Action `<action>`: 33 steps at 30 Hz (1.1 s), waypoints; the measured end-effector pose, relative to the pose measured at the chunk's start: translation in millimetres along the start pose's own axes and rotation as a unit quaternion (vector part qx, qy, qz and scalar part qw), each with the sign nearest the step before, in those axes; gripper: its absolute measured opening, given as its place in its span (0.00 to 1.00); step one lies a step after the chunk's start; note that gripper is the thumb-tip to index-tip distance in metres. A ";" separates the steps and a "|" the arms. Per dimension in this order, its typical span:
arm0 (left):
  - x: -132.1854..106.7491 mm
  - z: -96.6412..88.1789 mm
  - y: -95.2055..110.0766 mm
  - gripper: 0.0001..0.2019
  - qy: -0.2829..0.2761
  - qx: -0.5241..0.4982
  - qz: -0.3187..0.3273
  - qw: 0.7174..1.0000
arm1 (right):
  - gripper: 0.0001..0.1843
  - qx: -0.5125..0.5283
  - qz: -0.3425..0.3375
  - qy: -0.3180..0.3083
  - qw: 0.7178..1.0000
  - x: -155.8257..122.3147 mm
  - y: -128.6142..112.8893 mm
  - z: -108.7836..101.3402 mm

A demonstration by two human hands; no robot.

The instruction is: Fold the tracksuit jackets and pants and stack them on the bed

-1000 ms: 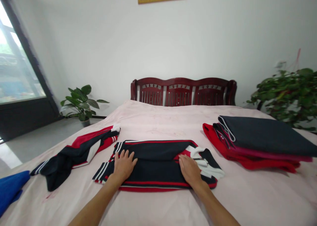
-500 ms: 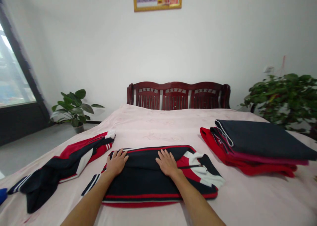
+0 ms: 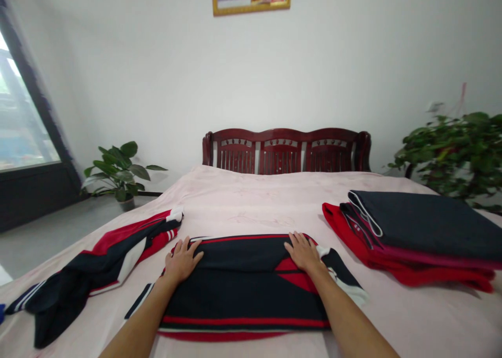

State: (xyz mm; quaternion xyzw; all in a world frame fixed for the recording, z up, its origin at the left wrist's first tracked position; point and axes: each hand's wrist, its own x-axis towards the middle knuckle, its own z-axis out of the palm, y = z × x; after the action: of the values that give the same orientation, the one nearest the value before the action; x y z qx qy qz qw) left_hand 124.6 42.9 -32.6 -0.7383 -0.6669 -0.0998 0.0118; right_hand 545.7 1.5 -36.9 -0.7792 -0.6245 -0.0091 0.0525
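Observation:
A navy jacket (image 3: 235, 290) with red and white trim lies folded into a long band in front of me on the pink bedsheet (image 3: 251, 196). My left hand (image 3: 182, 260) rests flat on its left end, fingers spread. Near the red and white collar end, my right hand (image 3: 304, 252) presses palm down, its fingers also apart, and my forearm covers part of the collar. To the left sprawls a second, unfolded navy, red and white jacket (image 3: 105, 258). On the right is a stack of folded clothes: a navy piece (image 3: 427, 224) over magenta and red ones (image 3: 427, 277).
Beyond the bed stands a dark red wooden headrest or bench back (image 3: 280, 151) against the white wall. A potted plant (image 3: 121, 172) is on the floor at left, a bushy plant (image 3: 458, 151) at right. A bit of blue cloth (image 3: 2, 313) shows at the left edge.
My right hand has slid right along the jacket, from its middle to the collar end, and the collar is now mostly covered. My left hand has stayed at the left end.

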 end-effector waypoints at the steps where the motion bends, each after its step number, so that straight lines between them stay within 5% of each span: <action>1: 0.1 0.3 -0.2 0.26 0.003 -0.003 -0.004 1.000 | 0.35 0.001 0.008 -0.003 1.000 0.9 1.1 -1.0; 12: -9.4 -17.9 4.1 0.25 0.079 -0.019 -0.044 0.996 | 0.35 0.019 0.086 -0.025 0.996 -31.1 -27.0 -23.9; 17: -32.3 -31.4 34.2 0.23 0.100 -0.012 0.056 0.993 | 0.33 0.062 -0.065 0.049 0.995 -82.4 -84.9 -26.1; 20: -58.1 -24.3 56.7 0.25 0.087 -0.008 0.152 0.985 | 0.32 0.099 -0.179 0.053 0.977 -114.9 -125.2 -18.4; 23: -83.4 -9.4 57.5 0.27 0.088 0.021 0.215 0.972 | 0.32 0.111 -0.242 0.035 0.963 -135.5 -143.0 -9.7; 27: -98.7 0.5 26.6 0.28 0.076 0.062 0.211 0.972 | 0.34 0.097 -0.238 0.033 0.966 -138.2 -128.8 -5.4; 33: -98.8 -10.5 -3.3 0.27 0.085 0.082 0.191 0.974 | 0.35 0.045 -0.153 0.018 0.987 -126.0 -81.4 -5.6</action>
State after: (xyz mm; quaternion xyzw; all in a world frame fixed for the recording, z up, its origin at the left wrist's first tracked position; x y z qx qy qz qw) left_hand 111.0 -55.4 -38.8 -0.8375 -0.5159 -0.1031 0.1481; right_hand 438.9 -104.1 -35.7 -0.6710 -0.7351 -0.0031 0.0971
